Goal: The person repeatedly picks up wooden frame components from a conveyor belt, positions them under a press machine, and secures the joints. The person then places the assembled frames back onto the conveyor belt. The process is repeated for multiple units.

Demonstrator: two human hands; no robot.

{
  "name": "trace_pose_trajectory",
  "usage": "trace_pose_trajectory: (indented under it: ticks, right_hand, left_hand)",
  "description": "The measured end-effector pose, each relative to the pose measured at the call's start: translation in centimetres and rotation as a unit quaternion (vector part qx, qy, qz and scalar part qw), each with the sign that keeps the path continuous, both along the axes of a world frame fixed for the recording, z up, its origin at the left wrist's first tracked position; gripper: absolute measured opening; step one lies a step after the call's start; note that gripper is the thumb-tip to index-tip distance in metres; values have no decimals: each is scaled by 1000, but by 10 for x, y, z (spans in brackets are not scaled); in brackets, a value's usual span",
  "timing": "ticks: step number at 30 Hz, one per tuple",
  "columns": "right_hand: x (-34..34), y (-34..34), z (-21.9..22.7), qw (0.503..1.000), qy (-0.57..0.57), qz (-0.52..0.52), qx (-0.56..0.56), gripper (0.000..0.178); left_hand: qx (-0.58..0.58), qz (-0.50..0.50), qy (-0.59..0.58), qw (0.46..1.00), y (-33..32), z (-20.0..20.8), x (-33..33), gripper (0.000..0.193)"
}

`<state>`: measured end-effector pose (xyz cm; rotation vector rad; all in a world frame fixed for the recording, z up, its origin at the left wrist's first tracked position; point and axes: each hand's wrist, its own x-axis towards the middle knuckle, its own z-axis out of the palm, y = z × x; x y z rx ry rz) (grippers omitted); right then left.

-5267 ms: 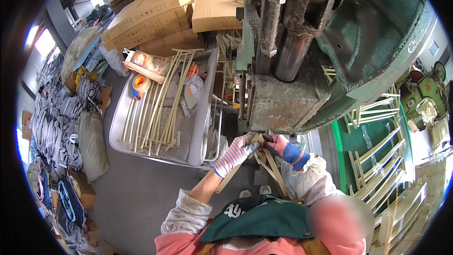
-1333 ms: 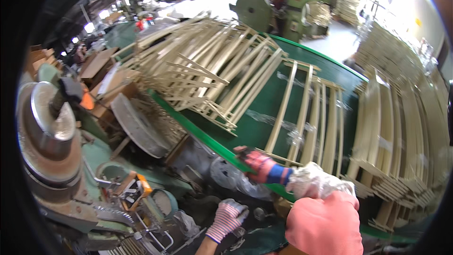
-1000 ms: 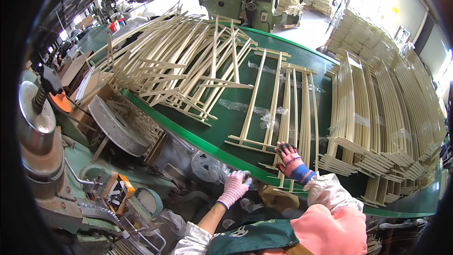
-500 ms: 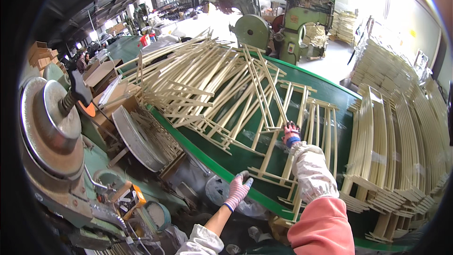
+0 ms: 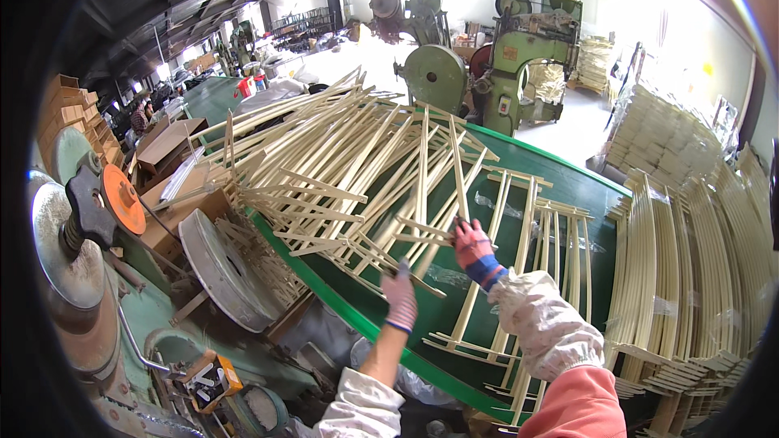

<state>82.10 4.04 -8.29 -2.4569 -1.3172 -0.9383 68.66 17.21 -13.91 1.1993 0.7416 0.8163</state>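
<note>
Cream slatted frame (image 5: 423,162), one: over the green bench (image 5: 349,311), at the right side of a loose pile of frames (image 5: 341,154); long rails pointing away. Right hand (image 5: 477,251), red-and-blue glove, dark fingertips: grip clenched on the frame's near end. Left hand (image 5: 400,300), pale striped glove: blurred, beside near ends of the pile — grip impossible to tell, contact likewise. Right of the held frame: several flat-laid frames (image 5: 466,312), with clear plastic film (image 5: 448,276) alongside. Farther right: thick stacks of frames (image 5: 673,276). Leftward, off the bench: grey metal disc (image 5: 231,276), orange disc (image 5: 123,199), black knob (image 5: 89,207). Beyond the far edge — green machine (image 5: 519,57).
</note>
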Motion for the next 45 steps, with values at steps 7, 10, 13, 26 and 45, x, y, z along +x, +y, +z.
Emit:
trace_pose_trajectory:
  ticks: [7,10,13,26,45]
  right_hand:
    - [-53,117,7,981,76,-31,-178,19]
    - [-54,143,-20,975,103,51,-192,23]
    - [-42,149,-47,975,126,177,-41,27]
    - [49,108,-135,847,428,-226,218,66]
    - [-182,-127,-91,937,328,9,-121,9]
  left_hand:
    - [37,1,206,978,98,9,9,46]
    - [118,65,273,953,82,6,5,47]
    - [434,237,248,833,59,20,-2,61]
    - [797,-129,217,548,50,47,-13,53]
    - [777,-269,427,376,18,31,-20,68]
